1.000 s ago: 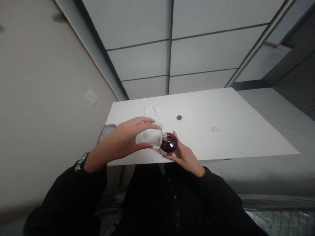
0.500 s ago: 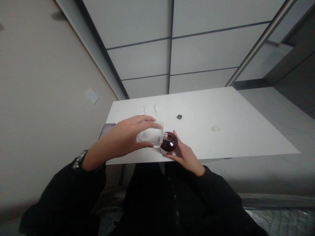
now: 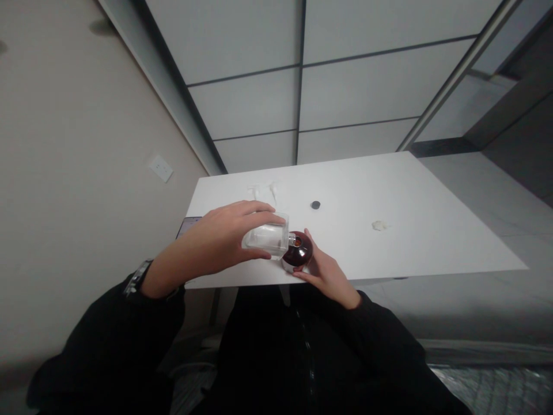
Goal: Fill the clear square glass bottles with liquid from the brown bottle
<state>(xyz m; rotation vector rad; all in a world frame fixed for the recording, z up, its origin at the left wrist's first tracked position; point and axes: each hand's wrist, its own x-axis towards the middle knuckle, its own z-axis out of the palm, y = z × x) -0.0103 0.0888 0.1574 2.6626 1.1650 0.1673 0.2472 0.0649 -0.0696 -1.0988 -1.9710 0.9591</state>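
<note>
My left hand (image 3: 233,233) is wrapped round a clear, square-sided glass bottle (image 3: 272,236), tipped on its side with its neck pointing right. That neck lies at the open mouth of a dark brown bottle (image 3: 298,253), which stands upright near the table's front edge. Around the brown bottle's right side curls my right hand (image 3: 326,274), its thumb at the front and fingers behind. Whether liquid is passing between the two bottles I cannot tell.
A small dark cap (image 3: 315,205) lies on the white table (image 3: 423,230) behind the bottles. Farther right is a crumpled pale scrap (image 3: 379,226). Clear pieces (image 3: 272,191) lie at the back left, and a phone (image 3: 188,225) is partly hidden behind my left arm.
The clear bottle has shifted very slightly right with my left hand. My right hand and the brown bottle look almost unmoved.
</note>
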